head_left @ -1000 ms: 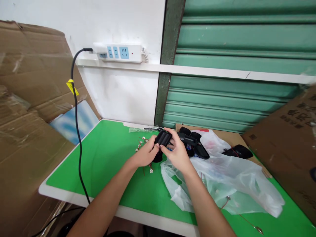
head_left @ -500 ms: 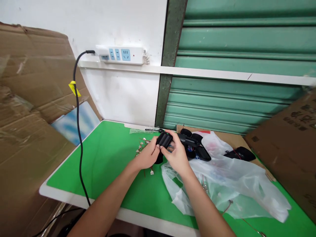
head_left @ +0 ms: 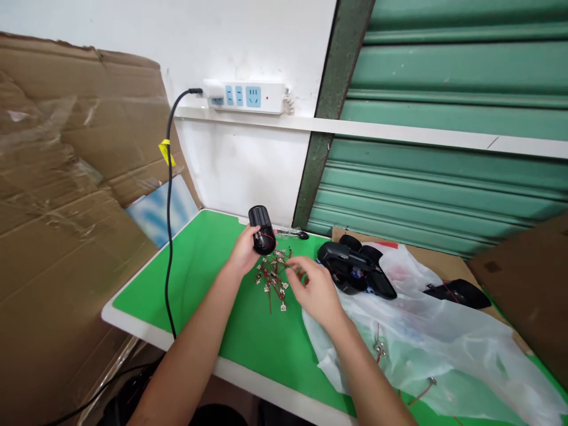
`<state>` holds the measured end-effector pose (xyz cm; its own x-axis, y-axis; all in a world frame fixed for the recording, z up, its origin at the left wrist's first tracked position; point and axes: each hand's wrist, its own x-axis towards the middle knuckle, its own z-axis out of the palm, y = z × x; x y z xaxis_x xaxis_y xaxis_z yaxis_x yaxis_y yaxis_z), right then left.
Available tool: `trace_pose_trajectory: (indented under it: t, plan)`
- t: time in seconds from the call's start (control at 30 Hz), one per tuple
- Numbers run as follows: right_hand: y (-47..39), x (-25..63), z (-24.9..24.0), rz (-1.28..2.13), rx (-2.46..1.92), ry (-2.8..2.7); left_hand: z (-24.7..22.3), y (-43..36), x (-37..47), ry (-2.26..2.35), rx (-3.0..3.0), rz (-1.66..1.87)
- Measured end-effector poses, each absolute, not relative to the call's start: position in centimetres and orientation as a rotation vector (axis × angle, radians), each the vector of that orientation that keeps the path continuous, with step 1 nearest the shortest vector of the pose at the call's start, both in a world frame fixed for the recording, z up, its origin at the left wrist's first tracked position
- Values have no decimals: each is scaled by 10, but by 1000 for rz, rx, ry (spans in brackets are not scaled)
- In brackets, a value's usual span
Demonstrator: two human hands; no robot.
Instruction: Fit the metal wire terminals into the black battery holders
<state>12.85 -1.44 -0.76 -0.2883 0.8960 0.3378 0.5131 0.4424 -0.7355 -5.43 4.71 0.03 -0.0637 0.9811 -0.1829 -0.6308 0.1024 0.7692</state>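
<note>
A black oval housing (head_left: 262,229) with a red wire inside is tilted up in my left hand (head_left: 244,251), thumb over its near edge. Below it, on the green tabletop (head_left: 177,284), lies a pile of small metal parts with red-brown wires (head_left: 271,275). My right hand (head_left: 313,287) is over the right side of this pile, thumb and forefinger brought close together; whatever is between the tips is too small to make out. Right of that hand several black housings (head_left: 355,266) rest in a group.
Clear plastic sheeting (head_left: 426,337) covers the right side of the table, with loose wired parts by it. Another black piece (head_left: 461,293) sits behind. Cardboard (head_left: 66,236) stands at left, and a black cable (head_left: 168,236) hangs from a power strip (head_left: 252,97).
My hands have separated. The left one has carried the black housing left and turned it, while the right one has let go of it and come down by the wired parts. The view has shifted left.
</note>
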Motion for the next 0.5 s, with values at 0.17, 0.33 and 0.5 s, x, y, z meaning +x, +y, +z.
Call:
trace_pose_trajectory:
  t: [0.17, 0.33, 0.5]
  plan:
    - [-29, 112, -7, 459, -1384, -2356, -5, 52, -51, 866, 516, 1486]
    - [-40, 95, -5, 310, -1529, -2572, -3, 53, -49, 905, 456, 1522]
    - [-42, 89, -7, 257, -1610, -2618, 4, 49, -50, 878, 371, 1514]
